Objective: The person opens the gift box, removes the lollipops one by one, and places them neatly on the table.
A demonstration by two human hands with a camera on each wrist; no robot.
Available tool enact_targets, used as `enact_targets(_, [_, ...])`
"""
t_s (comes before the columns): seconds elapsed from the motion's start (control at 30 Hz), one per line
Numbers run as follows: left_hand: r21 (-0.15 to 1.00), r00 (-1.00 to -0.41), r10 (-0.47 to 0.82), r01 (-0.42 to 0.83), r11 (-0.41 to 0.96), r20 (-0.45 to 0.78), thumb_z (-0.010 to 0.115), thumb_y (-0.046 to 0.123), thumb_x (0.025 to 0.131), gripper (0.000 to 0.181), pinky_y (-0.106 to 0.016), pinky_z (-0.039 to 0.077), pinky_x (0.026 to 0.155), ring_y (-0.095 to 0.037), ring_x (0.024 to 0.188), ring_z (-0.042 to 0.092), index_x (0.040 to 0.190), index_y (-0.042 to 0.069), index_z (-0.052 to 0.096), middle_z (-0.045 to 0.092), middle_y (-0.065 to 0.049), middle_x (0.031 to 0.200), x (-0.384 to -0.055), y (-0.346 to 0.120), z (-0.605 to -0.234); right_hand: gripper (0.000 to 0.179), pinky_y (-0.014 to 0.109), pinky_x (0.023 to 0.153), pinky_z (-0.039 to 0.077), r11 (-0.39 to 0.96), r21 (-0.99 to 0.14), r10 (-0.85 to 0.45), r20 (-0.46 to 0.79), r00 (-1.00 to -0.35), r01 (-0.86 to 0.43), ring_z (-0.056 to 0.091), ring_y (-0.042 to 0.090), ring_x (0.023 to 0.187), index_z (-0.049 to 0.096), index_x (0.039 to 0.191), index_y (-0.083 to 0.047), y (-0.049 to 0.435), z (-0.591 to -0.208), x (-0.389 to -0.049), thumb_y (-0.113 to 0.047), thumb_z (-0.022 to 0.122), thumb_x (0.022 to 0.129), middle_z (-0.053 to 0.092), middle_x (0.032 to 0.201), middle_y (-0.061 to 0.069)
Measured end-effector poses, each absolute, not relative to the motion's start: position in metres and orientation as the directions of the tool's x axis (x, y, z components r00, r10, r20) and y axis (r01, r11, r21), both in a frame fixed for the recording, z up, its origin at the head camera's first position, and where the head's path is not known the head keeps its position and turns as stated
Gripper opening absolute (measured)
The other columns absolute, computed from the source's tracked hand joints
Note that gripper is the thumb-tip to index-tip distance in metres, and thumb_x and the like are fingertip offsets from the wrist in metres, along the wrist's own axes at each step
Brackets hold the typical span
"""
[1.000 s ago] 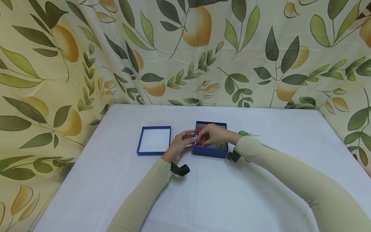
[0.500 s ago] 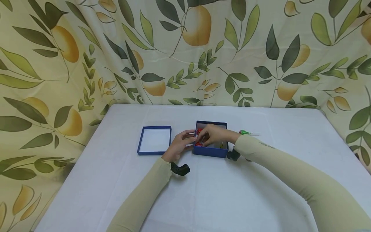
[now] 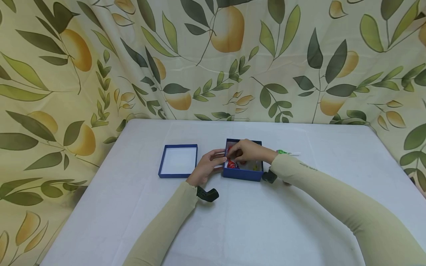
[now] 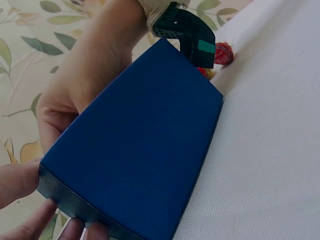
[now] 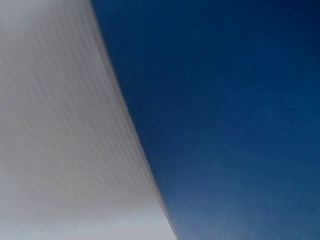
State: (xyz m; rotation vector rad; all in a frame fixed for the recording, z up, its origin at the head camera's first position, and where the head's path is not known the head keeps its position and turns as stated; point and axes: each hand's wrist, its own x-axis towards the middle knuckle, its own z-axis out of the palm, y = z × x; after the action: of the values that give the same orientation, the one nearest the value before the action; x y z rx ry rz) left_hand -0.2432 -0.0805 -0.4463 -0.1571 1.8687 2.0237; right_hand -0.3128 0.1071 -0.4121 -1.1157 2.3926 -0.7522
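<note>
An open blue box (image 3: 243, 174) stands mid-table with red-wrapped candies (image 3: 232, 164) inside at its left end. My left hand (image 3: 208, 168) touches the box's left side; in the left wrist view its fingertips (image 4: 37, 220) lie along the outer wall. The right hand (image 3: 249, 151) reaches over the right side into the box, its fingers bent down just above the red candy. I cannot tell whether they pinch anything, as the hand covers part of the inside. Only the box's blue outer wall (image 5: 225, 125) and white cloth fill the right wrist view.
The box's lid (image 3: 179, 160), white inside with a blue rim, lies left of the box. A green-wrapped lollipop (image 3: 283, 152) with a white stick lies to the right. Beyond the box in the left wrist view is a red-wrapped candy (image 4: 223, 53). A patterned curtain (image 3: 213, 66) hangs behind the table.
The right hand has lifted slightly away from the box's near left corner, and the red candy there shows more fully. The left hand stays at the box's side.
</note>
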Motion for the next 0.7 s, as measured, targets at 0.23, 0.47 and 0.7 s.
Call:
enact_targets(0.23, [0.939,-0.922,0.206,-0.341,-0.038,-0.327,0.059,0.014,0.092,0.043,-0.042,0.047,0.102,-0.027,0.124,0.051,0.134,0.013,0.049,0.049,-0.011,0.138,-0.2436,-0.0804,-0.4461,0.025,0.028,0.077,0.057,0.550,-0.572,-0.796,-0.139,-0.589,-0.608,0.061,0.014,0.083,0.071,0.107,-0.007,0.1062,-0.4112,-0.3125,-0.001,0.067,0.083,0.069,0.105,0.010])
enact_targets(0.47, [0.938,-0.922,0.202,-0.344,-0.037,-0.331,0.059,0.015,0.092,0.043,-0.041,0.047,0.101,-0.025,0.123,0.052,0.134,0.013,0.049,0.050,-0.010,0.138,-0.2437,-0.0807,-0.4467,0.023,0.027,0.075,0.057,0.553,-0.561,-0.798,-0.146,-0.584,-0.616,0.062,0.014,0.081,0.071,0.105,-0.005,0.1047,-0.4108,-0.3109,0.001,0.067,0.083,0.069,0.102,0.011])
enact_targets(0.7, [0.938,-0.922,0.200,-0.345,-0.031,-0.332,0.059,0.015,0.093,0.042,-0.041,0.047,0.102,-0.026,0.120,0.054,0.134,0.014,0.050,0.050,-0.011,0.138,-0.2422,-0.0803,-0.4464,0.019,0.022,0.069,0.055,0.553,-0.562,-0.802,-0.159,-0.575,-0.615,0.057,0.010,0.073,0.073,0.099,-0.006,0.1045,-0.4128,-0.3094,0.001,0.067,0.082,0.070,0.095,0.007])
